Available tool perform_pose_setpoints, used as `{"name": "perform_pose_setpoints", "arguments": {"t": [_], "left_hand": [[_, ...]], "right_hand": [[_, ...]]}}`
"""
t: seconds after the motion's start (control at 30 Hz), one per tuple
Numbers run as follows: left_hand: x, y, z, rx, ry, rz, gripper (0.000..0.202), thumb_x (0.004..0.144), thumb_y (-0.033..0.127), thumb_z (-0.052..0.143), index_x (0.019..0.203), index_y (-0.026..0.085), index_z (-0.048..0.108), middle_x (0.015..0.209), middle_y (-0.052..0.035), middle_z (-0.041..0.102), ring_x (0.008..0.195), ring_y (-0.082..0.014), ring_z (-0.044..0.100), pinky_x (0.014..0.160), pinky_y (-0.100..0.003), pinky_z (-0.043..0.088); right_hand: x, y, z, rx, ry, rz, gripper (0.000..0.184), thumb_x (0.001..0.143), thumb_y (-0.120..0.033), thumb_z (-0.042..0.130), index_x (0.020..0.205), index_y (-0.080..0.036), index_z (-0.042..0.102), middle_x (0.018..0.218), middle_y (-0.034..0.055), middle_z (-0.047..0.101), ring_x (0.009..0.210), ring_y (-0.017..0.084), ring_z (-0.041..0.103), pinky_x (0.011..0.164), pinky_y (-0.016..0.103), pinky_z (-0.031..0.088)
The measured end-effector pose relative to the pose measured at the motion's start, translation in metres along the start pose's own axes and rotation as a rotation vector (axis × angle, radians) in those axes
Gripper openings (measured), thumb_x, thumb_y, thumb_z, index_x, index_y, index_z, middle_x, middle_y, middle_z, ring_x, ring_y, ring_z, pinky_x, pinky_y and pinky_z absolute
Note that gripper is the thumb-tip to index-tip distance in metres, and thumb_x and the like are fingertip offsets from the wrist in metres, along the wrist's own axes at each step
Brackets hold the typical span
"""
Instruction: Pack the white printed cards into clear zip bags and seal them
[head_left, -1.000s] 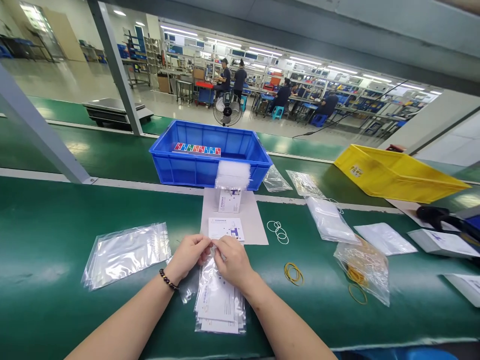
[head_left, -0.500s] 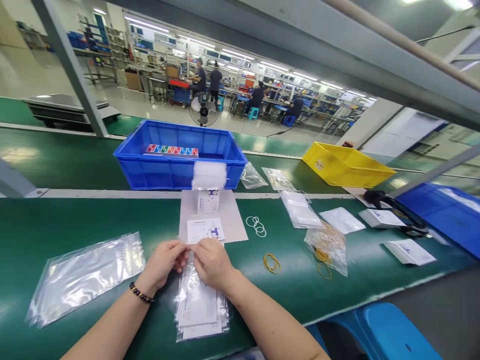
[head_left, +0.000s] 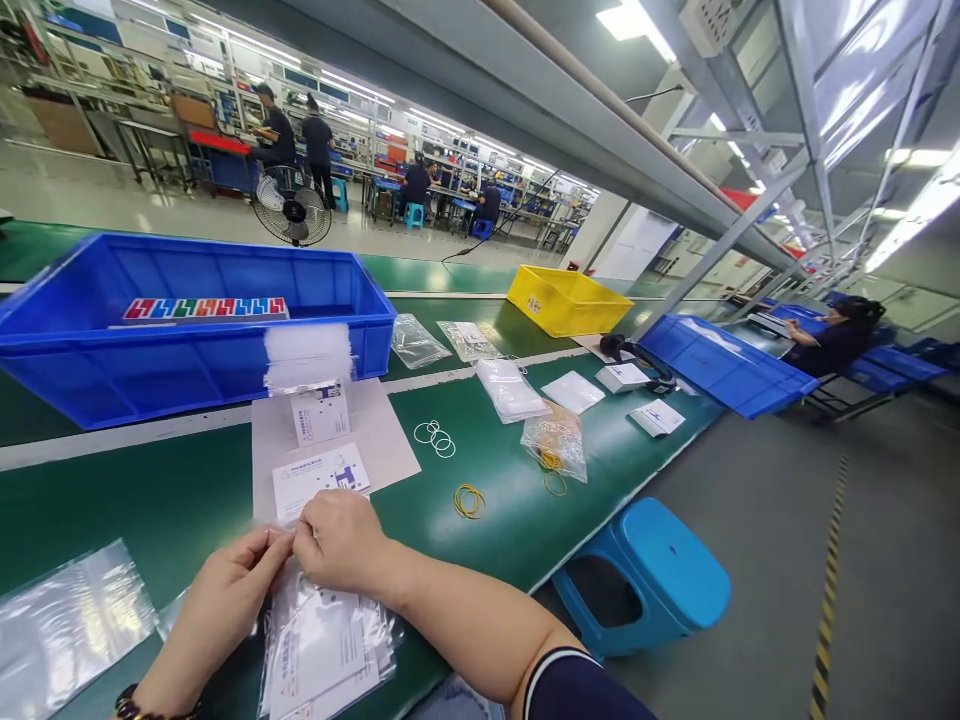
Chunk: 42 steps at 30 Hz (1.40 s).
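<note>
My left hand [head_left: 225,590], with a beaded bracelet at the wrist, pinches the edge of a clear plastic bag [head_left: 289,590]. Right beside it, my right hand [head_left: 341,540] is closed on the same edge, fingertips almost touching. Under and in front of my hands lie bagged white printed cards [head_left: 322,655] in a loose stack. Just beyond them a stack of white printed cards [head_left: 319,480] rests on a grey sheet [head_left: 386,440]. Behind stands a small printed box [head_left: 321,412] with white bags [head_left: 307,355] above it. More flat clear bags [head_left: 71,625] lie to my left.
A blue bin [head_left: 187,370] holds colourful boxes [head_left: 206,308]. Rightward lie white rings [head_left: 435,440], yellow rubber bands [head_left: 469,502], a bag of bands [head_left: 556,440] and white packs [head_left: 510,390]. A yellow bin [head_left: 570,305], another blue bin [head_left: 724,365] and a blue stool [head_left: 667,560] are further right.
The view has swung to the right, so everything appears shifted left and a seated person shows at far right. Both hands still pinch the bag's edge.
</note>
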<state>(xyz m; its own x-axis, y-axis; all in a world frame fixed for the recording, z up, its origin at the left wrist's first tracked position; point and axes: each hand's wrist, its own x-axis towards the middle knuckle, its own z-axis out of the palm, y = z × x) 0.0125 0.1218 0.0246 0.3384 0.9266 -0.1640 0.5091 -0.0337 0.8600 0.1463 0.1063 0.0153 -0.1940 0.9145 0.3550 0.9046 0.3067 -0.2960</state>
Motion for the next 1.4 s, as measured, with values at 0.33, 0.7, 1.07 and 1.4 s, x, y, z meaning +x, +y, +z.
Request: {"name": "perform_pose_setpoints", "arguments": {"t": [0.33,0.7,1.07,1.4], "left_hand": [[0.002,-0.005,-0.013,-0.158,0.031,-0.114,0.038,0.068,0.047,0.045,0.044,0.018,0.036,0.042,0.0045,0.035,0.044,-0.0098,0.033,0.044,-0.021,0.03],[-0.006,-0.003,-0.035,0.277,-0.059,0.39,0.029,0.067,0.05,0.051,0.066,0.022,0.058,0.07,-0.0026,0.058,0.07,-0.0188,0.053,0.064,-0.026,0.044],[-0.001,-0.004,-0.036,0.186,-0.321,0.144,0.042,0.067,0.059,0.041,0.052,0.02,0.048,0.055,0.0006,0.048,0.056,-0.0158,0.044,0.054,-0.023,0.038],[-0.003,0.003,-0.014,0.104,-0.416,0.184,0.021,0.072,0.033,0.045,0.063,0.016,0.054,0.062,0.0003,0.051,0.061,-0.0139,0.045,0.059,-0.023,0.036]], "right_hand": [[0.0,0.002,-0.008,-0.02,0.094,-0.198,0.024,0.08,-0.033,0.045,0.094,-0.018,0.057,0.088,0.0076,0.059,0.077,0.018,0.053,0.064,0.028,0.041],[0.001,0.017,-0.037,0.757,-0.388,0.016,0.01,0.077,-0.021,0.055,0.07,-0.016,0.059,0.066,-0.003,0.057,0.063,0.007,0.052,0.06,0.015,0.041],[0.011,0.043,-0.021,0.12,-0.098,0.191,0.017,0.077,-0.034,0.056,0.085,-0.023,0.065,0.11,0.0044,0.052,0.103,0.019,0.045,0.086,0.032,0.036],[0.021,0.066,-0.011,0.006,-0.088,0.469,0.04,0.076,-0.023,0.053,0.113,-0.011,0.049,0.083,0.0098,0.061,0.083,0.023,0.056,0.072,0.033,0.04]]}}
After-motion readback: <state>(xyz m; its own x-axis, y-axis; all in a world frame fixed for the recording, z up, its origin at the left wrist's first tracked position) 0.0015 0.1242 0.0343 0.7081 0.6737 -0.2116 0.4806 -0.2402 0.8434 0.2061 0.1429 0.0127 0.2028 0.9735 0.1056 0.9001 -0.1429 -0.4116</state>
